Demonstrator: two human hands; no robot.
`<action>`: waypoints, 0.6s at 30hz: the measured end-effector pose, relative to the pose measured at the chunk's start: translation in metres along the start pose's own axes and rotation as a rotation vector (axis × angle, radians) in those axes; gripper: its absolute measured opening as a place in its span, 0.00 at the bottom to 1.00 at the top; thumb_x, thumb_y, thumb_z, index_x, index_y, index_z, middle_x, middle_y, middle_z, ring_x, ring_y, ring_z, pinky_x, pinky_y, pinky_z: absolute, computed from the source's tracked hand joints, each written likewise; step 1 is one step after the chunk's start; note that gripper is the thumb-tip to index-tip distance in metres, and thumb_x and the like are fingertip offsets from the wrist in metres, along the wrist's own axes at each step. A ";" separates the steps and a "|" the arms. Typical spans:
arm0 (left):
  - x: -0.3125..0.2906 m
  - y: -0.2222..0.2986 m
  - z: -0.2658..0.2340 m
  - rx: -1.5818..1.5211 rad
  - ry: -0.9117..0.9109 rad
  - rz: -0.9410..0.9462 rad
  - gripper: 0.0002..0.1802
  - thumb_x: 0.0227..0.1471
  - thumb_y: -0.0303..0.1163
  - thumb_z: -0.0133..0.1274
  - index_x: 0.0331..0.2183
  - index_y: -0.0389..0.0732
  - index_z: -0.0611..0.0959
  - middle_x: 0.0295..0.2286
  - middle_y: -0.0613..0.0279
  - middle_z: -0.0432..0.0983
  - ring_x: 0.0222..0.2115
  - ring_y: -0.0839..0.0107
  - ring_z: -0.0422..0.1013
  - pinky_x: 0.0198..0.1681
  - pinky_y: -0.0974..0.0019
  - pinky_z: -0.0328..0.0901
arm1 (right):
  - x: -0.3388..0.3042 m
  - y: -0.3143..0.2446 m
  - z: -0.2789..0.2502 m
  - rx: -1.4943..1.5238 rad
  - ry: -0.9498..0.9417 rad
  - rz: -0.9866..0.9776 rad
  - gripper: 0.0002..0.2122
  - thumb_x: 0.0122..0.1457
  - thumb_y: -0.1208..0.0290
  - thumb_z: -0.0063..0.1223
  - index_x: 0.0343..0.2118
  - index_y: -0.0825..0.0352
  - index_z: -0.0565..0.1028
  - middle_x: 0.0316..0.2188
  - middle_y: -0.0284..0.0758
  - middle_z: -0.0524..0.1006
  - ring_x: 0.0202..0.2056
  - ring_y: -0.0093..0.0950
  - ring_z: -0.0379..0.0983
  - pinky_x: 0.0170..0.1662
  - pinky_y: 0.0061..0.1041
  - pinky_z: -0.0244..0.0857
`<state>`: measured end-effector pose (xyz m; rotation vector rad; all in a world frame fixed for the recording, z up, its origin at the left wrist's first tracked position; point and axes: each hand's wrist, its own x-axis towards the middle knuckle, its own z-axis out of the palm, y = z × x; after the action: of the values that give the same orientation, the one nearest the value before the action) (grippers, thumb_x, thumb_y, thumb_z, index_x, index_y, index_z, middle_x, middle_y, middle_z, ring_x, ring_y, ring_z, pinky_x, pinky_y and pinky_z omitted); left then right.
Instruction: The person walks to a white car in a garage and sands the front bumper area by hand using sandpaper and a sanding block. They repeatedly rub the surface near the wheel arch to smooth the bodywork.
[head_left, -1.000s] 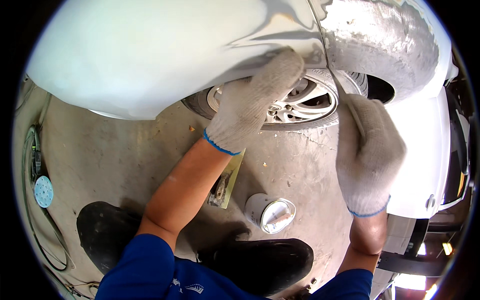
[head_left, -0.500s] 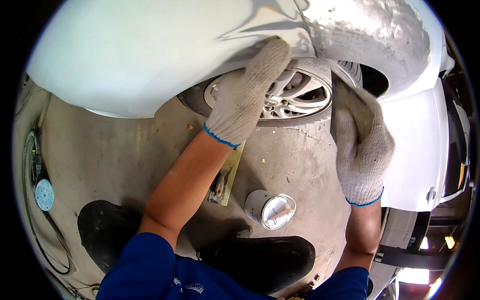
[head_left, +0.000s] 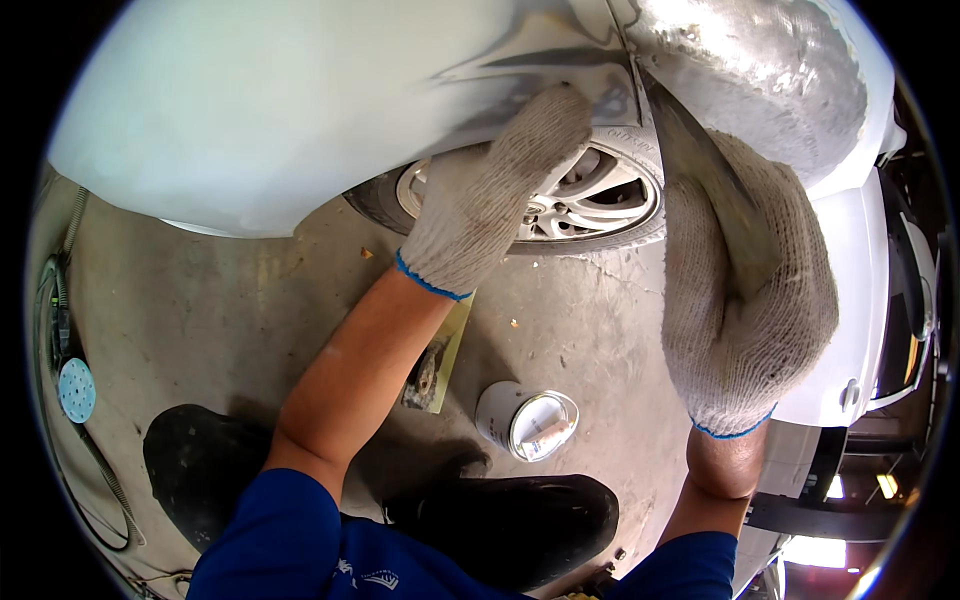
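Observation:
My left hand [head_left: 505, 190], in a knitted glove with a blue cuff, stretches up over the wheel arch. Its fingers lie extended against the lower edge of the pale car fender [head_left: 300, 110]; the thumb is hard to make out. My right hand [head_left: 755, 290], gloved alike, is wrapped round a thin, bent, grey-green putty spreader [head_left: 715, 170]. The blade's tip points up at the seam between the fender and a bare-metal panel [head_left: 750, 70]. Behind my left hand shows a dusty wheel [head_left: 600, 200], partly covered.
On the concrete floor stand a white can [head_left: 505, 412] with a tube on its lid and a yellowish board [head_left: 450, 350] bearing a dirty scraper [head_left: 426, 372]. At far left lies a round blue sanding pad [head_left: 76, 390] with a hose [head_left: 115, 480]. My knees are below.
My right hand has turned and come nearer the camera, raising the spreader's tip from beside the tyre to the panel seam. My left hand stays almost in place at the fender edge.

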<state>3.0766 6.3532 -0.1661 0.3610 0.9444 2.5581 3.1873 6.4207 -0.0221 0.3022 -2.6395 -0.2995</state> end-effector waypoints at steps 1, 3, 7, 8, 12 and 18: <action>0.002 -0.002 -0.004 0.019 -0.004 0.025 0.24 0.63 0.42 0.43 0.52 0.34 0.68 0.47 0.51 0.72 0.47 0.63 0.71 0.41 0.70 0.68 | -0.001 -0.001 0.002 0.016 0.011 0.001 0.14 0.51 0.83 0.58 0.42 0.75 0.76 0.36 0.44 0.79 0.38 0.34 0.77 0.47 0.29 0.69; 0.003 -0.005 -0.004 0.228 -0.044 0.093 0.23 0.63 0.41 0.43 0.52 0.34 0.67 0.46 0.52 0.72 0.47 0.65 0.71 0.42 0.72 0.68 | -0.001 -0.002 0.006 0.021 0.039 0.016 0.13 0.51 0.83 0.58 0.42 0.75 0.76 0.35 0.43 0.79 0.37 0.33 0.78 0.44 0.27 0.70; 0.009 -0.017 -0.010 0.105 -0.162 0.343 0.20 0.63 0.37 0.43 0.49 0.33 0.69 0.45 0.55 0.72 0.46 0.67 0.70 0.46 0.67 0.68 | -0.004 0.009 0.023 0.118 0.090 0.053 0.11 0.52 0.84 0.57 0.39 0.75 0.76 0.30 0.40 0.78 0.32 0.27 0.77 0.35 0.23 0.72; 0.010 -0.017 -0.011 0.040 -0.197 0.379 0.19 0.63 0.37 0.43 0.48 0.33 0.70 0.45 0.56 0.72 0.46 0.67 0.70 0.47 0.65 0.68 | -0.006 0.011 0.024 0.034 0.050 0.060 0.09 0.53 0.83 0.56 0.38 0.74 0.76 0.28 0.40 0.78 0.30 0.27 0.77 0.32 0.24 0.71; 0.006 -0.017 -0.001 -0.262 -0.195 0.243 0.18 0.62 0.38 0.45 0.45 0.32 0.74 0.41 0.56 0.72 0.43 0.66 0.70 0.50 0.57 0.67 | -0.042 0.063 0.047 -0.210 -0.274 0.237 0.05 0.59 0.75 0.48 0.35 0.70 0.74 0.28 0.46 0.75 0.27 0.44 0.74 0.32 0.36 0.68; 0.015 -0.020 0.012 -0.314 -0.125 0.263 0.24 0.55 0.48 0.52 0.41 0.34 0.75 0.35 0.58 0.73 0.37 0.67 0.71 0.43 0.63 0.69 | -0.065 0.040 0.041 0.086 -0.172 0.390 0.07 0.54 0.76 0.54 0.37 0.68 0.75 0.27 0.44 0.76 0.27 0.42 0.75 0.30 0.34 0.69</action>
<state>3.0730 6.3800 -0.1691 0.5750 0.4647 2.8224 3.2186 6.4824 -0.0746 -0.2217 -2.8089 -0.0854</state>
